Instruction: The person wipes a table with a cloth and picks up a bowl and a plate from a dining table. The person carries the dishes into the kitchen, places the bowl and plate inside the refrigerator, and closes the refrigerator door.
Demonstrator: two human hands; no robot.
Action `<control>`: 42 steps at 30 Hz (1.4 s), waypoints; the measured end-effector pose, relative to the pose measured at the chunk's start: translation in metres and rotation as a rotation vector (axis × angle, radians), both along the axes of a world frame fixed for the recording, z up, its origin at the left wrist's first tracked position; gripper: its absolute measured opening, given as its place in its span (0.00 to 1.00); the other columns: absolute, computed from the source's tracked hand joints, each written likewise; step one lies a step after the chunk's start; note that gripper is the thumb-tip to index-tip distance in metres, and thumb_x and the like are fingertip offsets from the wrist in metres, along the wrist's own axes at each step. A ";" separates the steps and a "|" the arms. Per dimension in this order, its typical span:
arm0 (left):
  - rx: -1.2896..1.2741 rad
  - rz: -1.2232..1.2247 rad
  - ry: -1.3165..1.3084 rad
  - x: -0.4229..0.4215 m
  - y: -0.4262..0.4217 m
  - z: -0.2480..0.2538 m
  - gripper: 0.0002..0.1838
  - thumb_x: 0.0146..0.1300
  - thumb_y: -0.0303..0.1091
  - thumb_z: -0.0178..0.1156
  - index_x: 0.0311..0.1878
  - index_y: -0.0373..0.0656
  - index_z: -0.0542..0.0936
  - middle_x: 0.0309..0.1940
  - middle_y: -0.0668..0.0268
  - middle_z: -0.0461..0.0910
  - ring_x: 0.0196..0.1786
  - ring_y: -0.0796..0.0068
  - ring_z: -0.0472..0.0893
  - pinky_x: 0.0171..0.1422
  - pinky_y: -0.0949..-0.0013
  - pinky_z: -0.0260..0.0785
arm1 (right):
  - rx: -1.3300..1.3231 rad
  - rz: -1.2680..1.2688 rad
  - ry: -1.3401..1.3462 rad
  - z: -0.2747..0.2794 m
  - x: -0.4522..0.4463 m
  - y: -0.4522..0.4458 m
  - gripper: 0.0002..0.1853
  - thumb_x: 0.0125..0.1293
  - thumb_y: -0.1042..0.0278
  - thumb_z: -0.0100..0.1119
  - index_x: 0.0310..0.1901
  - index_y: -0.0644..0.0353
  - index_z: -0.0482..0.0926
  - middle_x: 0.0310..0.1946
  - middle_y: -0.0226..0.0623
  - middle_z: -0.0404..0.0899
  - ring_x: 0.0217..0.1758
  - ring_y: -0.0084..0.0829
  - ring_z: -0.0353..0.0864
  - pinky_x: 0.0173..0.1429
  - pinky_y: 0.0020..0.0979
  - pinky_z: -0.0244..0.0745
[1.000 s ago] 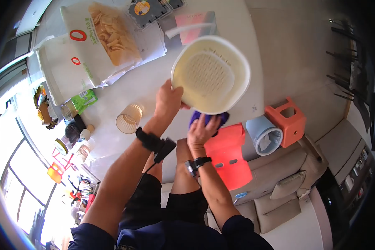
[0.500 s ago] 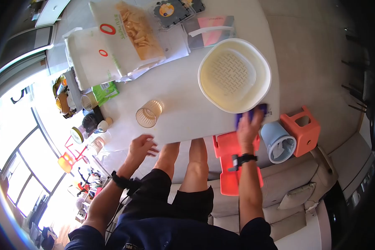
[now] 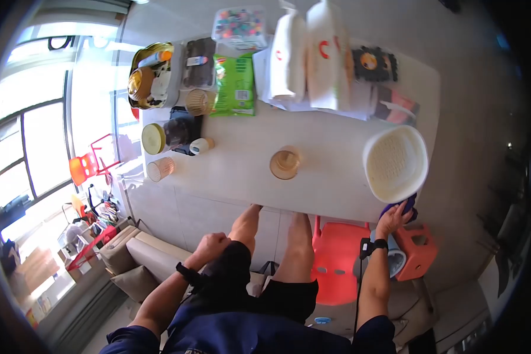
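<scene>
My right hand (image 3: 393, 220) is closed on a dark purple cloth (image 3: 412, 213) at the table's front right corner. Just beyond it stands a cream plastic basin (image 3: 396, 164) with a textured bottom. My left hand (image 3: 212, 247) hangs in front of the table beside my knee, its fingers curled in with nothing visible in them. A ribbed amber glass (image 3: 285, 163) stands on the table (image 3: 236, 171) between the two hands, touched by neither.
Along the back are a green snack packet (image 3: 234, 85), white paper bags (image 3: 324, 56) and a tub of colourful pieces (image 3: 240, 26). Another glass (image 3: 161, 169) stands at left. A red chair (image 3: 340, 259), blue bin (image 3: 396, 259) and orange stool (image 3: 418, 251) are at right.
The view has shifted left, showing more of the table. My left hand has drawn back from the table edge and its fingers have curled in. My right hand stays on the cloth beside the basin.
</scene>
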State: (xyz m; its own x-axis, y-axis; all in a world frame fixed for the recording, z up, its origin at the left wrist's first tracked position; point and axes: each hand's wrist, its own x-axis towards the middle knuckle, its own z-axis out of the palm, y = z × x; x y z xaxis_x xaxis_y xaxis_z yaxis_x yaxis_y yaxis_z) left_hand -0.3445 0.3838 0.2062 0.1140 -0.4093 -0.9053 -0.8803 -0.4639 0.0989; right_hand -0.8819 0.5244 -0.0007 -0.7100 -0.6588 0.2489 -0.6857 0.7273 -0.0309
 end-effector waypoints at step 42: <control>0.045 -0.007 -0.022 0.171 0.065 -0.063 0.15 0.51 0.40 0.57 0.27 0.37 0.84 0.26 0.47 0.80 0.34 0.46 0.81 0.44 0.53 0.76 | 0.133 0.647 -0.373 0.034 0.524 -0.201 0.19 0.65 0.63 0.49 0.57 0.53 0.76 0.63 0.45 0.66 0.65 0.55 0.64 0.60 0.62 0.62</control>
State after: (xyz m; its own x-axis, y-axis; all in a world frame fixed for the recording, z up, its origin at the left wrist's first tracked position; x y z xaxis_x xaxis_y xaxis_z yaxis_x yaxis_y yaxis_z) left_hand -0.1733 0.4485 0.1435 0.1310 -0.3689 -0.9202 -0.8852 -0.4615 0.0590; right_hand -0.3582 0.3232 0.0333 -0.1929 -0.9803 -0.0427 -0.9383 0.1970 -0.2843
